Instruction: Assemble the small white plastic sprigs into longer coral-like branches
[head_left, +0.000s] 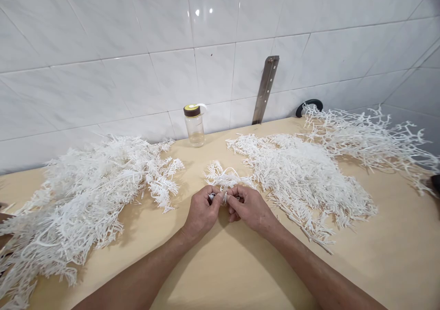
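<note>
My left hand (pixel 203 208) and my right hand (pixel 248 206) meet over the middle of the table, thumbs and forefingers pinched close together. Between them they grip a white branching plastic sprig (pixel 228 178), whose thin, twig-like ends spread out beyond my fingertips. The part inside my fingers is mostly hidden. Left of my hands lies a large heap of similar white sprigs (pixel 92 191). Another flattened pile of white sprigs (pixel 302 177) lies close by on the right.
A clear bottle (pixel 195 131) with a dark and yellow lid stands by the tiled wall. Behind the right pile are looser white branches (pixel 371 138) and a black curved handle (pixel 309 106). A metal strip (pixel 266 90) leans at the wall. Part of another person's hand (pixel 5 227) shows far left.
</note>
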The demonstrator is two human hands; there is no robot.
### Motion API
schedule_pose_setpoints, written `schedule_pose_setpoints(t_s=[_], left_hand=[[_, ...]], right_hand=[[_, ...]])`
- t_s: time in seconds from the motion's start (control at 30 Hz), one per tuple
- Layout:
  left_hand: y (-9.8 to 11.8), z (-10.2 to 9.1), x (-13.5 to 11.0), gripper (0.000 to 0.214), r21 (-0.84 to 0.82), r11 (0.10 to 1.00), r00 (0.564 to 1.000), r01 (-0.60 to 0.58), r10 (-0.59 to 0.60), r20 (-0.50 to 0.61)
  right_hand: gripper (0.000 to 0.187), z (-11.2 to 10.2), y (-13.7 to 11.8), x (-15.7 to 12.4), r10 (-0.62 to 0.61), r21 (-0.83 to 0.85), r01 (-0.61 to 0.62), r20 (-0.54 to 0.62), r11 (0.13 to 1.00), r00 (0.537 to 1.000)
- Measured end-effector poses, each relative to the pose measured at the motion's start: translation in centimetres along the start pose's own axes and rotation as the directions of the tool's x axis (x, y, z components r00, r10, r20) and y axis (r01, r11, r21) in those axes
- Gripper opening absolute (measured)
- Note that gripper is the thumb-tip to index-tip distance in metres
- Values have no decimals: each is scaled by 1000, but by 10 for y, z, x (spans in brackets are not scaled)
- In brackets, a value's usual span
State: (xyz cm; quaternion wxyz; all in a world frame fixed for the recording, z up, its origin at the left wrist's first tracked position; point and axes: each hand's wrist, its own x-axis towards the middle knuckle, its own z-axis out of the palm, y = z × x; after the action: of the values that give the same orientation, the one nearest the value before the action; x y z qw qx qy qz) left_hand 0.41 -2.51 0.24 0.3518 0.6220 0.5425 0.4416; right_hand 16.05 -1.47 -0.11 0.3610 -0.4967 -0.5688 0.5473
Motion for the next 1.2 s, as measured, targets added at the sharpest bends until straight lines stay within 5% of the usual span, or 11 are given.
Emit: schedule_pose_setpoints(t_s=[0.4, 0.63, 0.9, 1.2], left_hand=[[0, -1, -2, 22, 62, 997, 999, -48, 50, -19], [3, -1, -6, 21, 142, 955, 964, -261, 265, -12], [2, 0, -5, 23, 114, 990, 994, -84, 91, -54], [0, 1, -5, 18, 171, 979, 993, -112, 118, -25]], right_hand=[[7, 7, -7, 1, 43, 3, -43, 32, 999, 999], [5, 0, -2, 5, 67, 33, -64, -84, 997, 994], [15, -13, 2, 6, 52, 370, -78, 80, 926, 995], [32, -13, 1, 3, 55, 223, -86, 141, 971, 989]])
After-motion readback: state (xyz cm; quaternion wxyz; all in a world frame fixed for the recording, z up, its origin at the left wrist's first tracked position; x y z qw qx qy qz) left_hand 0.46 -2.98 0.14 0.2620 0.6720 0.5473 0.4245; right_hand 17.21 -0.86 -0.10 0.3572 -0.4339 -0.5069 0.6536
